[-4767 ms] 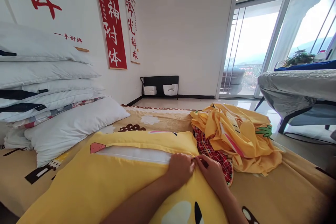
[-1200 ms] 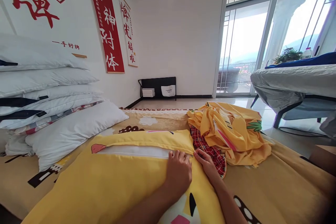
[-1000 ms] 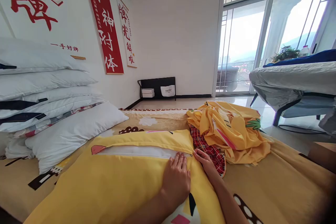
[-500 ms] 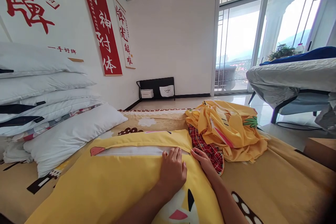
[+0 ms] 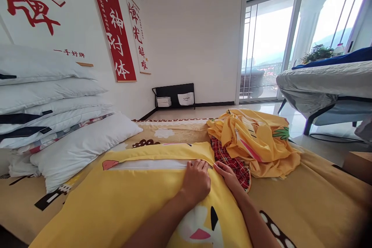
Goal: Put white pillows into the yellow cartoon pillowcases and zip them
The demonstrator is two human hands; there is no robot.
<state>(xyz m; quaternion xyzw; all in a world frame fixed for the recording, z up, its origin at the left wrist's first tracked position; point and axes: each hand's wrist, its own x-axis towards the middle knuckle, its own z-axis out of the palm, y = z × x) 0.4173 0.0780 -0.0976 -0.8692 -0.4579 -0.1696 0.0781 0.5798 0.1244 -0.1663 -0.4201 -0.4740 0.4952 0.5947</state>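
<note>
A yellow pillowcase (image 5: 124,201) with a printed cartoon face lies in front of me. Along its far side runs a long slit, through which a white pillow (image 5: 145,164) shows. At the right end of that slit, my left hand (image 5: 197,181) is closed, its curled fingers gripping the edge of the cloth. Just beside it, my right hand (image 5: 228,173) pinches the pillowcase's edge near the far right corner. Whatever lies under the fingertips is hidden.
A crumpled yellow cover (image 5: 255,139) and red plaid cloth (image 5: 229,162) lie at right on the tan bedsheet (image 5: 308,193). White pillows (image 5: 49,93) are stacked at left, with a loose white pillow (image 5: 87,151) leaning beside them. A covered table (image 5: 325,79) stands at far right.
My left hand has slid a little to the right along the slit, closer to my right hand. My right hand keeps its place at the corner. The view has shifted slightly.
</note>
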